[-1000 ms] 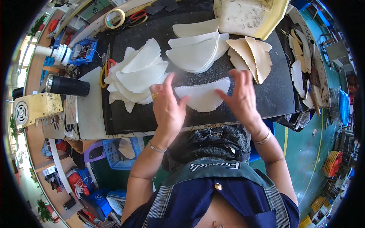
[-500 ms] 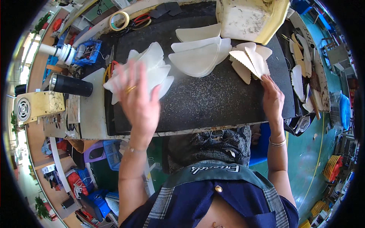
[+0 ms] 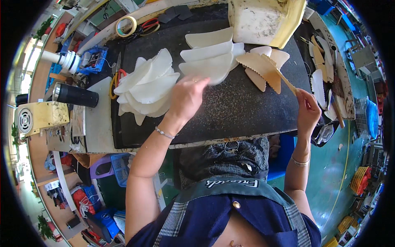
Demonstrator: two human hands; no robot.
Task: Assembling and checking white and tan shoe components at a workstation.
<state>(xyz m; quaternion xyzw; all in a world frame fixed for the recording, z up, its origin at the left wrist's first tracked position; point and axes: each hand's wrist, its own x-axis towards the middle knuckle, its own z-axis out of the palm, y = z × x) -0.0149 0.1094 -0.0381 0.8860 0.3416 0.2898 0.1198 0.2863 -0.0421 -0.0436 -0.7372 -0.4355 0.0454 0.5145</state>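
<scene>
Right grip (image 3: 308, 109) farther right, near end of tan piece (image 3: 286, 80) inside

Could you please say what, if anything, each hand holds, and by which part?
The right hand holds a tan scalloped piece by one tip. The left hand is at white half-moon pieces; its hold is unclear.

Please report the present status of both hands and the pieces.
Right hand pinching tan scalloped piece. Left hand blurred at white stack, grip unclear. Stained cream boxlike object farther back.
</scene>
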